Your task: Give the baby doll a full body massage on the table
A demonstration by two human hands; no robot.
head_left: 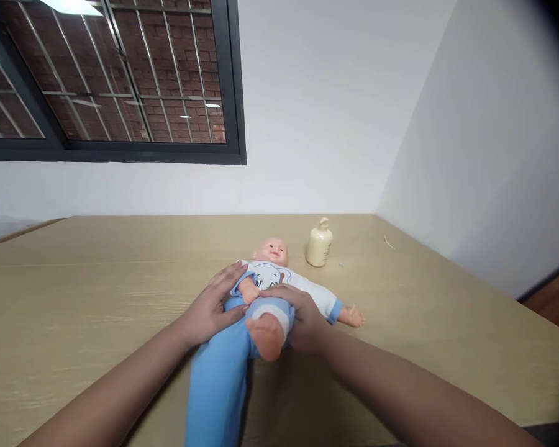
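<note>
A baby doll point(272, 251) lies on its back on the table, head away from me. It wears a white top with a blue cartoon face and light blue cuffs, and blue trousers. My left hand point(217, 308) wraps round the doll's side, fingers along its sleeve and thumb at the waist. With my right hand point(305, 313) I grip the doll's bent leg, whose bare foot point(266, 335) pokes out of a rolled trouser cuff toward me. The other blue trouser leg point(218, 379) stretches flat toward me; no foot shows at its visible part.
A cream pump bottle point(319, 243) stands beyond the doll, right of its head. A thin pale strand point(389, 241) lies farther right on the wooden table point(97, 279). White walls and a barred window point(144, 74) rise behind.
</note>
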